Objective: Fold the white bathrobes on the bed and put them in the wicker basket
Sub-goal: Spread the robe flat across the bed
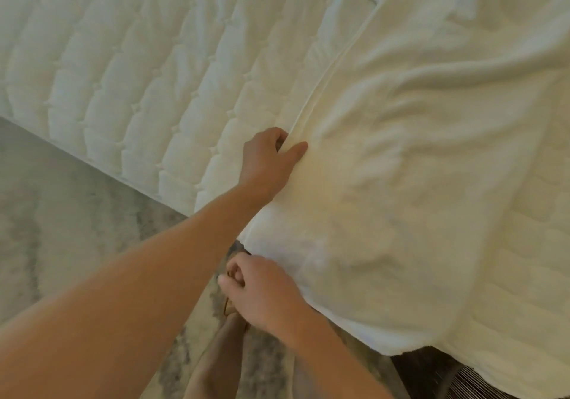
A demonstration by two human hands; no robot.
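1. Far left, a broad stretch of grey mottled carpet runs beside the bed, from the mattress edge down to my own leg at the bottom of the view.
2. The quilted mattress fills the upper left. Its near edge cuts diagonally from the left border down toward my hands, and plain quilting shows all across that side.
3. My left hand is at the robe's long piped edge, just where cloth meets quilting. The thumb lies on top and the fingers tuck under, so it pinches that edge.
4. My right hand is below it, off the mattress side, with the fingers curled round the robe's lower corner (the hem bunches into my fist there).
5. The white bathrobe is spread wrinkled over the right half of the bed. Its straight left edge runs from the top down to my left hand, and its lower part hangs over the mattress side.
6. Bottom right, under the hanging cloth, a dark ribbed thing shows. I cannot tell whether it is the wicker basket, or what it holds.
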